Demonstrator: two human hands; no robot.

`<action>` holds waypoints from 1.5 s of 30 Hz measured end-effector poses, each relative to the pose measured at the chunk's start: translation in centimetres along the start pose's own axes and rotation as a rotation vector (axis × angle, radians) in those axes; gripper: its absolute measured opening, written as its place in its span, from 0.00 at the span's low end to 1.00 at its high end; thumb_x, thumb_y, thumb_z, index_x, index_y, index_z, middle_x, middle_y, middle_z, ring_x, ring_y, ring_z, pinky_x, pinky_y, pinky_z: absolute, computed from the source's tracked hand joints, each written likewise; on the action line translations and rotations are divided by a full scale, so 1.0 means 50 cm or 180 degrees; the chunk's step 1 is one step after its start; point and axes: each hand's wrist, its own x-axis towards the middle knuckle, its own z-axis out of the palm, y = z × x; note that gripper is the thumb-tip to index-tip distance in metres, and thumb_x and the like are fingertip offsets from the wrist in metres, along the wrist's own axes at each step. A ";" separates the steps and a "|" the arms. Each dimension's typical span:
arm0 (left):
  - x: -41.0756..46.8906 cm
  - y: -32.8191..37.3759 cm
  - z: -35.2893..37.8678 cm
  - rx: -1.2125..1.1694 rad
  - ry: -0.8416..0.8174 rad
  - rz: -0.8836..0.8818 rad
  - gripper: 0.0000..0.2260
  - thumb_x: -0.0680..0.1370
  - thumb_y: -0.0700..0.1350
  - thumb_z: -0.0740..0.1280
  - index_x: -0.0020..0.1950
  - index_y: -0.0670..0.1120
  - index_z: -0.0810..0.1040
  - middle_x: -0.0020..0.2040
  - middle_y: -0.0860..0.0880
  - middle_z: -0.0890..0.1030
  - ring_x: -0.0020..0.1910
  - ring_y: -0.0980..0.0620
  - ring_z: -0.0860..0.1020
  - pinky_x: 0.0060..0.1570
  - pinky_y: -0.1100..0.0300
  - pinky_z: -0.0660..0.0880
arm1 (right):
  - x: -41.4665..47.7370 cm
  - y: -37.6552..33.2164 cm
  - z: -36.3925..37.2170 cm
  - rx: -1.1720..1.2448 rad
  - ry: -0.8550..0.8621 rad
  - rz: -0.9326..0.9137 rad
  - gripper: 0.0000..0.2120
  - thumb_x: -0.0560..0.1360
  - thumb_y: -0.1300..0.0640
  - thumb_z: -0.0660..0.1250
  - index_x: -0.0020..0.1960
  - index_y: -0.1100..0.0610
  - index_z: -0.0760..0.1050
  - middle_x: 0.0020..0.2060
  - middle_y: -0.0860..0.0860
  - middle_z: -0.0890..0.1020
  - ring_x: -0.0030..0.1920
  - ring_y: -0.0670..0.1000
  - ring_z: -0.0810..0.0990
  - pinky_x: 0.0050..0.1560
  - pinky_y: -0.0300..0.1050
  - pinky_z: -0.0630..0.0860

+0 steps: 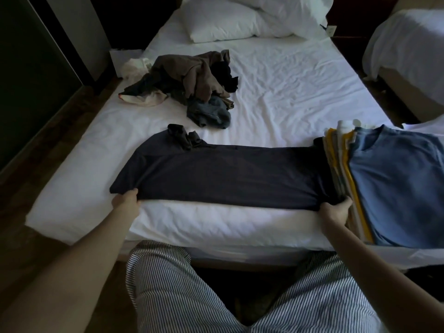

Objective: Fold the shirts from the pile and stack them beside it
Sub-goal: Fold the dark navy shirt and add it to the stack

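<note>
Crosswise along the near edge of the white-sheeted bed (288,92) lies a soft, matte dark navy shirt (223,174), folded lengthwise into a long band, with one sleeve bunched into a rumpled knot at its far left corner. The left hand (126,200) pinches the shirt's near left corner and the right hand (336,211) grips its near right corner. Both sets of fingers are curled into the cloth, with the tips hidden under it.

At the bed's near right corner, touching the shirt's right end, sits a stack of folded shirts (394,179). A faded blue tee is on top, with yellow and pale layers fanned out below; its right side is cut off by the frame. Toward the far left edge lies a loose pile of crumpled garments (189,80) in brown, black and grey-blue, and the single pieces are hard to tell apart in the dim light. Plump white pillows (230,22) lie at the far edge. Finely striped shorts (168,292) fill the foreground.
</note>
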 end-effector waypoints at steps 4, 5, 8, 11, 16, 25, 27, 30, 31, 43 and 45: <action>-0.063 0.012 0.034 0.1670 0.0931 0.0890 0.31 0.74 0.44 0.70 0.72 0.39 0.59 0.70 0.37 0.65 0.67 0.37 0.67 0.66 0.46 0.66 | -0.042 -0.028 0.044 -0.1358 -0.0064 -0.0933 0.35 0.74 0.60 0.63 0.76 0.57 0.49 0.75 0.59 0.52 0.73 0.60 0.51 0.71 0.57 0.49; -0.068 0.017 0.044 0.1986 0.1033 0.1154 0.31 0.73 0.44 0.70 0.72 0.40 0.59 0.71 0.37 0.64 0.68 0.37 0.65 0.66 0.45 0.63 | -0.052 -0.042 0.062 -0.1529 -0.0165 -0.1188 0.35 0.74 0.59 0.63 0.76 0.56 0.49 0.75 0.58 0.50 0.74 0.59 0.49 0.71 0.56 0.47; -0.075 0.030 0.090 0.2535 0.0966 0.1968 0.32 0.71 0.41 0.68 0.72 0.43 0.59 0.74 0.40 0.57 0.71 0.39 0.58 0.67 0.45 0.56 | -0.072 -0.089 0.128 -0.1978 -0.0459 -0.1815 0.33 0.74 0.58 0.63 0.75 0.53 0.52 0.76 0.56 0.48 0.74 0.57 0.47 0.70 0.54 0.46; -0.055 0.058 0.162 0.2894 0.0522 0.2470 0.26 0.74 0.42 0.67 0.71 0.45 0.64 0.74 0.43 0.60 0.72 0.42 0.58 0.68 0.44 0.55 | -0.085 -0.139 0.212 -0.2214 -0.0983 -0.2505 0.29 0.75 0.58 0.62 0.74 0.55 0.58 0.74 0.56 0.56 0.73 0.57 0.53 0.68 0.52 0.51; 0.038 0.140 0.259 0.3085 -0.0358 0.2842 0.15 0.78 0.37 0.60 0.65 0.42 0.73 0.65 0.43 0.74 0.65 0.43 0.70 0.64 0.51 0.66 | -0.114 -0.214 0.369 -0.2130 -0.1854 -0.3059 0.23 0.77 0.58 0.60 0.72 0.55 0.63 0.69 0.53 0.69 0.70 0.54 0.63 0.67 0.48 0.55; 0.170 0.163 0.363 0.3989 -0.0938 0.2140 0.26 0.76 0.45 0.64 0.73 0.49 0.61 0.68 0.43 0.68 0.64 0.38 0.68 0.61 0.47 0.66 | -0.154 -0.236 0.582 -0.1604 -0.2435 -0.2942 0.22 0.78 0.56 0.61 0.71 0.54 0.63 0.65 0.52 0.73 0.65 0.55 0.68 0.65 0.50 0.65; 0.181 0.161 0.365 0.3387 -0.0712 0.2151 0.14 0.77 0.48 0.65 0.60 0.46 0.73 0.59 0.45 0.77 0.59 0.42 0.74 0.59 0.50 0.69 | -0.152 -0.243 0.611 -0.1441 -0.2429 -0.2579 0.24 0.78 0.53 0.62 0.72 0.54 0.62 0.64 0.52 0.74 0.66 0.55 0.68 0.66 0.52 0.65; 0.162 0.158 0.330 0.1889 -0.0795 0.2854 0.03 0.75 0.46 0.69 0.44 0.47 0.77 0.42 0.55 0.79 0.45 0.60 0.77 0.53 0.58 0.72 | -0.129 -0.260 0.653 -0.1455 -0.2450 -0.2236 0.16 0.77 0.50 0.63 0.63 0.52 0.72 0.55 0.52 0.78 0.61 0.56 0.72 0.64 0.55 0.67; 0.142 0.159 0.308 0.1454 -0.1013 0.3112 0.04 0.74 0.44 0.70 0.42 0.48 0.75 0.39 0.56 0.77 0.41 0.64 0.75 0.48 0.65 0.71 | -0.121 -0.265 0.664 -0.1465 -0.2511 -0.2176 0.10 0.77 0.50 0.64 0.55 0.52 0.75 0.49 0.52 0.79 0.58 0.57 0.74 0.62 0.57 0.69; 0.112 0.151 0.195 0.2925 -0.2887 0.3325 0.15 0.70 0.58 0.67 0.55 0.55 0.78 0.54 0.57 0.79 0.56 0.57 0.75 0.59 0.61 0.70 | -0.068 -0.319 0.716 -0.0930 -0.2436 -0.1964 0.07 0.79 0.60 0.60 0.44 0.62 0.69 0.40 0.57 0.74 0.43 0.53 0.72 0.43 0.43 0.66; 0.144 0.155 0.228 0.3730 -0.2193 0.3613 0.26 0.69 0.57 0.68 0.67 0.55 0.71 0.67 0.53 0.71 0.67 0.50 0.66 0.66 0.53 0.63 | -0.062 -0.324 0.719 -0.0932 -0.2436 -0.1909 0.09 0.79 0.59 0.60 0.40 0.60 0.68 0.37 0.55 0.73 0.42 0.53 0.72 0.43 0.44 0.67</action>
